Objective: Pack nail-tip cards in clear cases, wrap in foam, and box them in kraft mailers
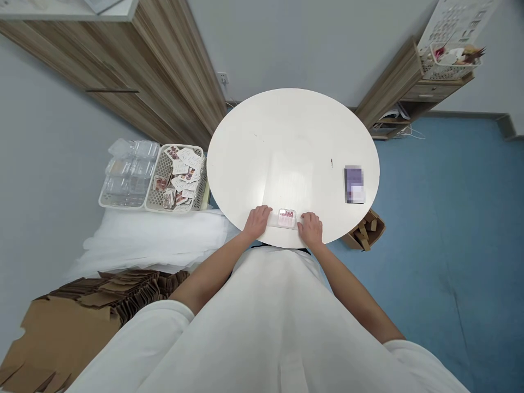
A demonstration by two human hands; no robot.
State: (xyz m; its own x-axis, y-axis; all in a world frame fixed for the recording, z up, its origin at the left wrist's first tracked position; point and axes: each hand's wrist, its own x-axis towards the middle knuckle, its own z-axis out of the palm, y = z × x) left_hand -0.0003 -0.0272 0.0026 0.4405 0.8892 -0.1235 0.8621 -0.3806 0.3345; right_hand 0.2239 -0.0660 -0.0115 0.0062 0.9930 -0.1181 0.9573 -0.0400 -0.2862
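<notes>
Lying between left fingers (264,210) and right fingers (311,217): a case (287,218).

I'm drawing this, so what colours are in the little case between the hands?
The little case shows pale pink and deep pinkish-red, in the head view.

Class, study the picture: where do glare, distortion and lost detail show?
Head view: pale sheen on the white table, beyond the small clear box; head view: wide-angle stretching, the wooden cabinet leaning outward at upper left; head view: coarse square blocks hiding detail on the purple item at the table's right; head view: print on the cards at the left too small to read.
</notes>
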